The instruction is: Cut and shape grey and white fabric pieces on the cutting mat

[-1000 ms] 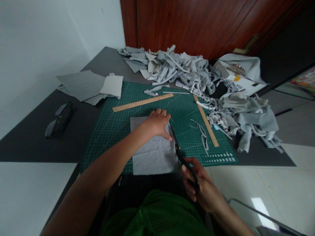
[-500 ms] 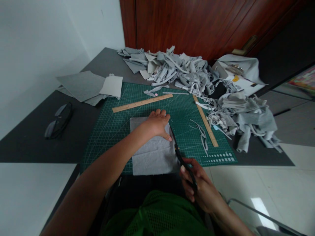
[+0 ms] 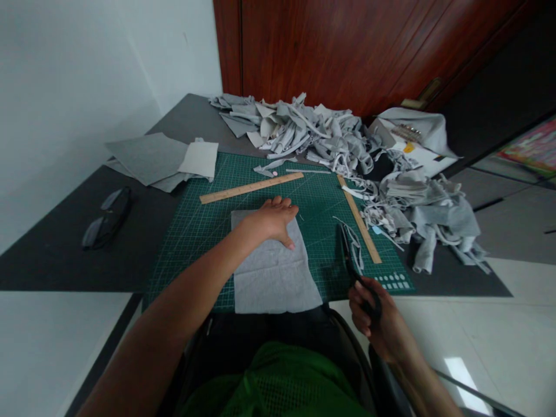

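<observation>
A piece of grey cloth [image 3: 273, 278] lies flat on the green cutting mat [image 3: 191, 243], its lower edge hanging slightly past the mat's front. My left hand [image 3: 278, 221] presses on the upper part of the cloth, fingers spread. In my right hand [image 3: 369, 315] is a pair of black scissors [image 3: 348, 255], gripped by the handles with the blades pointing away from me. The scissors are to the right of the cloth, apart from it. Beside their blades lies a thin, curled grey cloth strip [image 3: 356, 249].
Two wooden rulers, one at the back [image 3: 252, 187] and one on the right [image 3: 359, 220], rest on the mat. Heaped cloth scraps [image 3: 304, 124] line the far side. Eyeglasses [image 3: 106, 217] and flat cloth sheets [image 3: 150, 156] lie left; a white box [image 3: 408, 136] stands back right.
My right hand has moved the scissors rightward, away from the cloth's right edge. My left hand stays on the cloth. The view has shifted slightly.
</observation>
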A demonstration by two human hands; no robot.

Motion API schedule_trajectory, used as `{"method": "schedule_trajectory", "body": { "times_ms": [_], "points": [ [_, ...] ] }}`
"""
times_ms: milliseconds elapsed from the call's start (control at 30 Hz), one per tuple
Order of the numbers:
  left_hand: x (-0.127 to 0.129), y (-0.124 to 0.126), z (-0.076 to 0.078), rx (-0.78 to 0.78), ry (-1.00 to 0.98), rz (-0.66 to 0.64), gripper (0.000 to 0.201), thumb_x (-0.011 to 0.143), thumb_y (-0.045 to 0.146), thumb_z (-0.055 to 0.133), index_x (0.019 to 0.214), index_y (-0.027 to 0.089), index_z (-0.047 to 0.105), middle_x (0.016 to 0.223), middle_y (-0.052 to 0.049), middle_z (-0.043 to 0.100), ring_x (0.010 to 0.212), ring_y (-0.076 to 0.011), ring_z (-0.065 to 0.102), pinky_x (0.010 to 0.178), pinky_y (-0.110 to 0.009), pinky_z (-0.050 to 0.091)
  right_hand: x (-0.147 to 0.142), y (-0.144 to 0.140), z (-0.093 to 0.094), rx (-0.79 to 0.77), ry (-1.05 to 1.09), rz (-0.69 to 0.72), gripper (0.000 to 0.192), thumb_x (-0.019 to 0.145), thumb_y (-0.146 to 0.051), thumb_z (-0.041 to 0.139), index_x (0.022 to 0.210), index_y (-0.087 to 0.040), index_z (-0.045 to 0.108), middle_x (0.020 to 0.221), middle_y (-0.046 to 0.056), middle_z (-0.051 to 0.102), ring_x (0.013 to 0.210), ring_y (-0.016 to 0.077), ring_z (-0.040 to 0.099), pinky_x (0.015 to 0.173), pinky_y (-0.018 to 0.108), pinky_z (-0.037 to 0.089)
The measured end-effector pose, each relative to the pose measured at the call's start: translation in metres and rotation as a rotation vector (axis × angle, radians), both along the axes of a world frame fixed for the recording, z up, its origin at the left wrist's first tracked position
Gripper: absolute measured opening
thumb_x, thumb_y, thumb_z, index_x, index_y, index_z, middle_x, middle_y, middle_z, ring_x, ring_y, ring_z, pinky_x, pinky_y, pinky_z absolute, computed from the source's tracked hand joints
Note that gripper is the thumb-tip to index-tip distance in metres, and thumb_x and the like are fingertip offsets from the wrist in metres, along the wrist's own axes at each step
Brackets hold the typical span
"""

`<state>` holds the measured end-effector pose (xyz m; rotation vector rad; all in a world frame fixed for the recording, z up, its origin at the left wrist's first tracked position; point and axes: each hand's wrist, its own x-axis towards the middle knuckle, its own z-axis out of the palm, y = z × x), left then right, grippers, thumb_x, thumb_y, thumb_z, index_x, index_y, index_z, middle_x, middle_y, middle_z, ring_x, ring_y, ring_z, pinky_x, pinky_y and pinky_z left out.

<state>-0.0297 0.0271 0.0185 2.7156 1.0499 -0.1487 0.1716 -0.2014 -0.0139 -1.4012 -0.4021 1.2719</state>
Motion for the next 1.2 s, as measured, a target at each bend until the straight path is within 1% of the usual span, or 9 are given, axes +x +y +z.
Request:
{"method": "schedule_trajectory", "body": {
  "times_ms": [67,133,267,433,567,700,933,1067,1200],
  "points": [
    [0.000,0.004,-0.003,0.022,-0.020,0.006,0.067,0.071,0.052,0.084,0.126,0.023,0.060,0.141,-0.012,0.056,0.127,-0.0335,0.050,0.103,-0.042,0.043,0.005,-0.007,-0.002,0.036,-0.035,-0.026,0.054,0.066,-0.047,0.094,0.095,-0.027,0.053,0.061,-0.012,0.048,0.036,0.0034,0.035,0.030,0.012,0.027],
    [-0.001,0.009,-0.006,0.055,-0.058,0.024,0.063,0.074,0.051,0.084,0.125,0.022,0.062,0.141,-0.012,0.057,0.129,-0.0334,0.050,0.104,-0.042,0.042,0.007,-0.018,-0.005,0.054,-0.047,0.025,0.052,0.070,-0.047,0.092,0.100,-0.028,0.055,0.062,-0.011,0.048,0.036,0.0032,0.035,0.030,0.012,0.027],
    [-0.006,0.023,-0.013,0.149,-0.116,0.065,0.049,0.082,0.049,0.079,0.122,0.022,0.067,0.138,-0.012,0.061,0.135,-0.0331,0.048,0.112,-0.044,0.038,0.001,-0.047,-0.007,-0.009,-0.018,0.273,0.046,0.083,-0.052,0.082,0.114,-0.029,0.057,0.065,-0.010,0.049,0.036,0.0017,0.028,0.031,0.011,0.026],
    [-0.011,0.034,-0.020,0.256,-0.183,0.077,0.041,0.090,0.049,0.072,0.121,0.023,0.069,0.140,-0.011,0.061,0.140,-0.0324,0.044,0.116,-0.047,0.036,-0.013,-0.060,-0.002,-0.126,0.061,0.525,0.055,0.082,-0.058,0.082,0.120,-0.029,0.056,0.064,-0.011,0.049,0.037,0.0007,0.022,0.030,0.012,0.027],
    [-0.014,0.035,-0.016,0.267,-0.270,0.100,0.039,0.091,0.044,0.072,0.120,0.019,0.068,0.144,-0.012,0.057,0.142,-0.0331,0.040,0.115,-0.047,0.038,-0.020,-0.056,-0.005,-0.146,0.057,0.518,0.059,0.081,-0.062,0.081,0.121,-0.029,0.053,0.062,-0.012,0.046,0.037,0.0022,0.024,0.030,0.012,0.027],
    [-0.019,0.038,-0.013,0.162,-0.288,0.026,0.039,0.086,0.046,0.076,0.113,0.020,0.070,0.136,-0.010,0.060,0.135,-0.0314,0.046,0.115,-0.043,0.037,-0.018,-0.057,-0.012,-0.152,0.028,0.456,0.055,0.083,-0.061,0.080,0.119,-0.029,0.053,0.065,-0.011,0.047,0.038,0.0017,0.026,0.031,0.012,0.028],
    [-0.019,0.040,-0.023,0.041,-0.140,-0.006,0.085,0.058,0.068,0.087,0.127,0.026,0.062,0.140,-0.010,0.059,0.130,-0.0364,0.049,0.112,-0.046,0.041,-0.014,-0.061,-0.018,-0.141,0.041,0.447,0.052,0.085,-0.058,0.080,0.118,-0.030,0.051,0.062,-0.013,0.043,0.038,0.0024,0.024,0.031,0.011,0.027],
    [-0.013,0.038,-0.029,0.066,-0.143,-0.047,0.083,0.068,0.069,0.080,0.136,0.026,0.059,0.148,-0.009,0.056,0.135,-0.0360,0.047,0.115,-0.046,0.038,-0.014,-0.070,-0.023,-0.081,0.063,0.471,0.048,0.087,-0.059,0.076,0.120,-0.032,0.051,0.069,-0.011,0.049,0.039,0.0027,0.022,0.031,0.012,0.028],
    [-0.001,0.041,-0.039,0.127,-0.212,-0.072,0.073,0.084,0.065,0.071,0.145,0.027,0.056,0.152,-0.008,0.056,0.137,-0.0313,0.049,0.115,-0.042,0.038,-0.004,-0.090,-0.027,-0.026,0.061,0.551,0.046,0.088,-0.060,0.074,0.121,-0.033,0.056,0.063,-0.011,0.042,0.041,0.0047,0.021,0.036,0.015,0.028]
  ]
}}
